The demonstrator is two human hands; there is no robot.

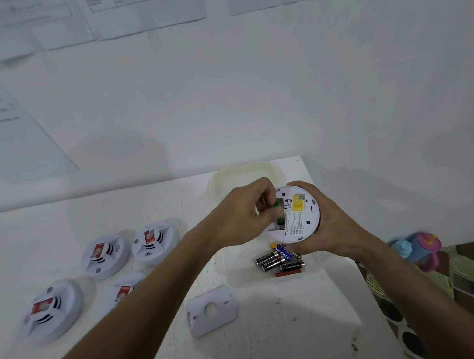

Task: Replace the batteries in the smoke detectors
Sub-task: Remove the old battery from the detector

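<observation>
White plastic smoke detector (297, 217), round, is held back-side up above the far right part of the table (269, 331). Its back carries a yellow label and printed text. The right hand (326, 223) cups the unit from 3 o'clock, fingers curled round its rim. The left hand (244, 215) reaches in from 9 o'clock, fingertips bent into the open battery bay, where green parts show; whether they pinch anything cannot be told.

At 6 o'clock from the unit, just below it, a cluster of loose batteries (281, 261) lies on the table, mostly black, one blue, one red. Further toward 7 o'clock lies a white mounting plate (211, 311) with a central round hole.

At 8 to 9 o'clock, well apart, four more smoke detectors (103, 256) rest face up in a group, each with a red sticker; the left forearm partly covers one.

At 4 o'clock, off the table edge, a blue and pink toy (416, 246) sits on patterned fabric (468, 289).
</observation>
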